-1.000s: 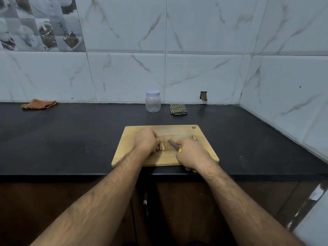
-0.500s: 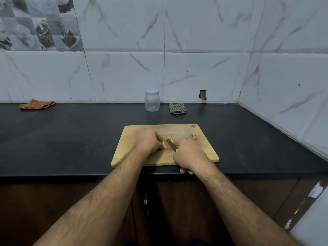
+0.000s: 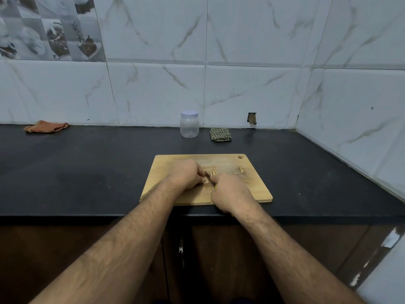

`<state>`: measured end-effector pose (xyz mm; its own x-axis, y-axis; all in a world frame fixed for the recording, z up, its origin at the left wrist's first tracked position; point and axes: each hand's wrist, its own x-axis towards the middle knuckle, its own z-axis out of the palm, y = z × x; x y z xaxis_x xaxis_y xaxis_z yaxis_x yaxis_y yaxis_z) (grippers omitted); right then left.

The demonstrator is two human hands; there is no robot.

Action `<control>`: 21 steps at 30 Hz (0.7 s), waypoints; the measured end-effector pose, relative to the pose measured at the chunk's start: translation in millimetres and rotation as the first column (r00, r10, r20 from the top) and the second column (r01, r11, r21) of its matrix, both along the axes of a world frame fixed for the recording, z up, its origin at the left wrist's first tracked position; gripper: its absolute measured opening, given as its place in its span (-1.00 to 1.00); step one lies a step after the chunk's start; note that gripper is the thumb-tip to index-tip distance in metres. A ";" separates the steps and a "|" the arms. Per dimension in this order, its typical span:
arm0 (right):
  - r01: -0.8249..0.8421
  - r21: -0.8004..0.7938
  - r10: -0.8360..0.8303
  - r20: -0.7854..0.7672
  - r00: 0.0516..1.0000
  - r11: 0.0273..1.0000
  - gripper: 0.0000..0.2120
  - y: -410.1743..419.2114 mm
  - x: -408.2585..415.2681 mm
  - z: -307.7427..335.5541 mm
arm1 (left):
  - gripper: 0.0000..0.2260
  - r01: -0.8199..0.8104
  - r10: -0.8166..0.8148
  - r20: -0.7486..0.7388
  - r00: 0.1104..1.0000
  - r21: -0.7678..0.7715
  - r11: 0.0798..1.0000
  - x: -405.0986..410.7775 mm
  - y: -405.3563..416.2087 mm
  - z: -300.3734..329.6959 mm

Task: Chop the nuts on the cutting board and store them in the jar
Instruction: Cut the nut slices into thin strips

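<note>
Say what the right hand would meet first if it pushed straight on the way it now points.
The right hand, gripping the knife, points forward and left. It would probably meet the nut pieces at the blade first, then the left hand beside them; depth is unclear.

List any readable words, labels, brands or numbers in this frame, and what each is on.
None can be read.
The jar and its lid show no label.
The cutting board carries no print.
The picture tile shows only food images, no lettering that can be made out.
</note>
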<state>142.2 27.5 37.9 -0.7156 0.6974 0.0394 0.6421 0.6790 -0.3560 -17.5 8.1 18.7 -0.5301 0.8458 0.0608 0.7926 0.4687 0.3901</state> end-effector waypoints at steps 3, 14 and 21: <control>0.005 0.001 -0.006 0.019 1.000 1.000 -0.52 -2.2 -4.2 0.1 | -0.79 0.003 -0.003 -0.009 1.000 -0.001 1.000 -1.4 0.5 0.1; 0.027 0.020 -0.028 0.022 0.999 0.999 -0.54 -8.2 -10.1 -1.0 | -0.75 0.020 -0.023 0.055 0.998 0.057 0.998 -8.8 -0.1 -7.2; 0.043 0.003 -0.043 0.023 0.999 0.999 -0.56 -12.0 -10.9 1.6 | -0.75 -0.001 -0.012 0.124 0.992 0.101 0.995 -10.5 -0.4 -10.6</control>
<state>131.3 15.5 39.5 -0.6857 0.7274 0.0249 0.6786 0.6513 -0.3394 -28.0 7.7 8.0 -0.5343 0.8415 0.0798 0.7375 0.4180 0.5305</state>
